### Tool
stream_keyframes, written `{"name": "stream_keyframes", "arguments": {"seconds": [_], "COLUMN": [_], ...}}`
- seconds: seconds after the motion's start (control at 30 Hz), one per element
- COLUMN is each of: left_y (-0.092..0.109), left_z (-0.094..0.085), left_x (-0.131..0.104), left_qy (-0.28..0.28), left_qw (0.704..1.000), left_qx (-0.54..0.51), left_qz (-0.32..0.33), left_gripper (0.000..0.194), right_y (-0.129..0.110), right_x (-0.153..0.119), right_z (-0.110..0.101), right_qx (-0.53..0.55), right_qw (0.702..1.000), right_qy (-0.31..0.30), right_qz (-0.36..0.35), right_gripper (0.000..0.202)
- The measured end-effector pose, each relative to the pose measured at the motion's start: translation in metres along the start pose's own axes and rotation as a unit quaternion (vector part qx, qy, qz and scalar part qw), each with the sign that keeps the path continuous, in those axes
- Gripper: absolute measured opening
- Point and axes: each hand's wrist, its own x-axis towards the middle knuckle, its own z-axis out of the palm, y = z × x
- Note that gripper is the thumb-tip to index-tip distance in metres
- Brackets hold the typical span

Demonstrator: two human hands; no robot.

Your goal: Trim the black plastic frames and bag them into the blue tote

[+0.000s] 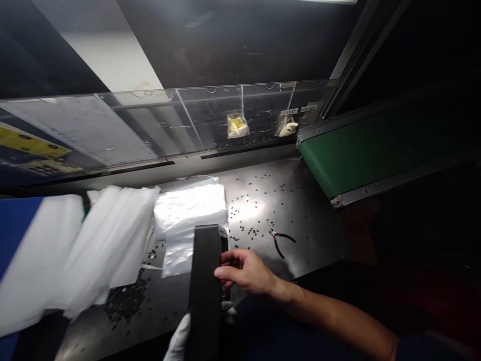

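My right hand [246,271] is bending its fingers narrowly at the right side of a black case [205,291], the thumb touching its edge; whether they are gripping or only resting there, I cannot tell. My left hand [178,341], in a white glove, is holding the case low down, wrapping it from the left with white fingertips showing at its right side. The case is sitting in the lower centre of the frame, its long axis running almost straight up and down, its narrow end pointing to the top and its dark, recessed side facing right.

Beyond that end, silvery bags [191,205] are lying flat on the metal table [311,240]. Right of centre I am seeing black-handled cutters [274,234] lying with handles spread, near scattered black bits [253,232]. At lower left, a denser heap of bits [126,301] is lying beside white wrapping sheets [101,240], which are filling the left. A green conveyor belt [356,155] is crossing the right, and a clear pocket rack [210,100] is spanning the upper middle, with two small bags [237,126] showing there.
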Motion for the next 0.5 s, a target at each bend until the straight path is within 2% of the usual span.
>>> {"name": "stream_keyframes", "arguments": {"seconds": [0.13, 0.27, 0.37, 0.5], "left_y": [0.001, 0.000, 0.001, 0.003], "left_z": [0.012, 0.015, 0.016, 0.024], "left_x": [-0.005, -0.007, -0.009, -0.010], "left_qy": [0.010, -0.032, -0.025, -0.027], "left_qw": [0.999, 0.995, 0.994, 0.994], "left_qx": [0.029, 0.084, 0.085, 0.090], "left_qz": [0.022, 0.051, 0.063, 0.057], "left_gripper": [0.071, 0.078, 0.075, 0.085], "right_y": [0.004, 0.013, 0.016, 0.018], "right_x": [-0.013, -0.022, -0.023, -0.012], "right_z": [-0.007, -0.012, -0.011, -0.011], "right_qx": [0.010, -0.027, -0.039, -0.023], "right_qw": [1.000, 0.998, 0.998, 1.000], "right_qy": [-0.007, -0.025, -0.026, -0.015], "right_qz": [-0.023, -0.051, -0.035, 0.004], "right_gripper": [0.055, 0.045, 0.046, 0.048]}}
